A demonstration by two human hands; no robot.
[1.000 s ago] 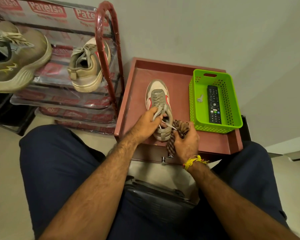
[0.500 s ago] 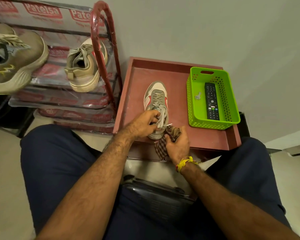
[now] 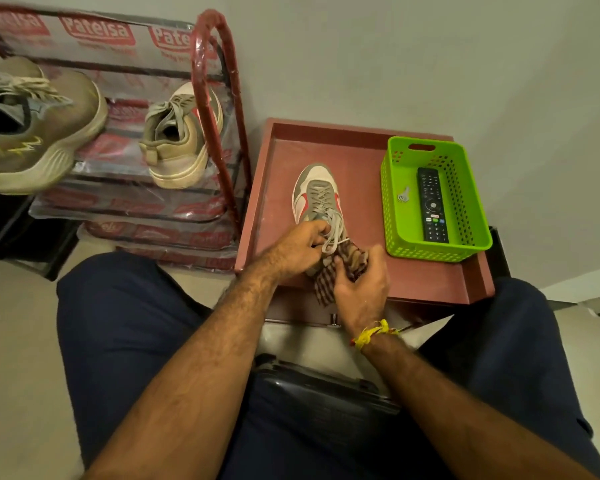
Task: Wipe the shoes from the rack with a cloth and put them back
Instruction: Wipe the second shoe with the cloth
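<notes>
In the head view the rack [image 3: 219,109] carries plastic wrap printed "Patelsa"; right of the rack, the shoe [image 3: 317,199] lies on the red table [image 3: 430,282], its long axis running away from the person, toe toward the wall; the left hand [image 3: 297,247] grips its heel end, fingers curled; the right hand [image 3: 361,289] pinches the checked cloth [image 3: 329,278] against the heel; bare table remains between shoe and green basket [image 3: 478,216].

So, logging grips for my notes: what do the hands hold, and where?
Left hand grips the shoe at its laces; right hand holds the bunched checked cloth.
</notes>
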